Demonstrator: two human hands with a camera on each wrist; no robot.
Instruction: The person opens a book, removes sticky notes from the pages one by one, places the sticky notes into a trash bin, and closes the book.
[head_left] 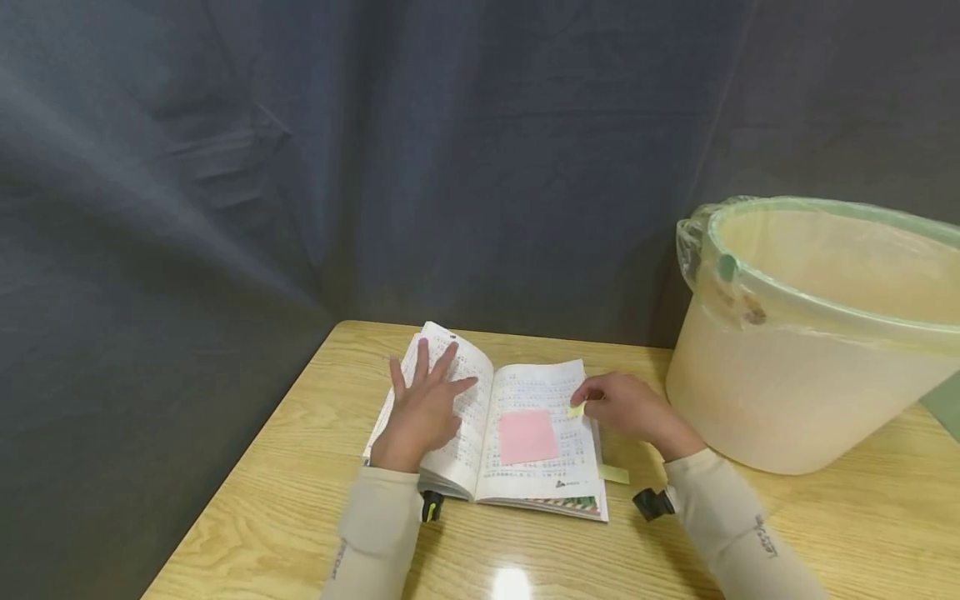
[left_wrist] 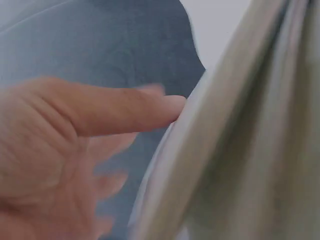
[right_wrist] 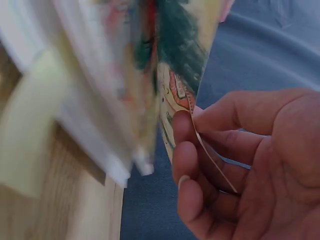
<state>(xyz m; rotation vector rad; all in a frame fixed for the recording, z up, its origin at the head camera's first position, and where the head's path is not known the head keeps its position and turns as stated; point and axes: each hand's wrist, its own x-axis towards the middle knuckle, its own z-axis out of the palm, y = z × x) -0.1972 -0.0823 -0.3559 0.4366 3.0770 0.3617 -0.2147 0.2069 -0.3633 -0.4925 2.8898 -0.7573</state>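
Observation:
An open book [head_left: 525,392] lies on the wooden table, its printed pages facing up. My left hand [head_left: 423,408] rests on the left page with fingers spread; in the left wrist view its thumb [left_wrist: 172,107] touches the edge of the pages. At the right page's outer edge, my right hand [head_left: 622,404] pinches a small yellow sticky note [head_left: 576,411] between thumb and fingers. The right wrist view shows a thin strip [right_wrist: 215,162], seen edge-on, running into that hand beside a page with a coloured picture [right_wrist: 182,45]. A square pink sticky note [head_left: 528,437] lies on the right page.
Another yellow sticky note [head_left: 615,474] sticks out from the book's lower right edge. A large pale bin [head_left: 780,400] with a green rim and a clear plastic liner stands at the right. Dark cloth [head_left: 525,167] hangs behind the table [head_left: 300,500].

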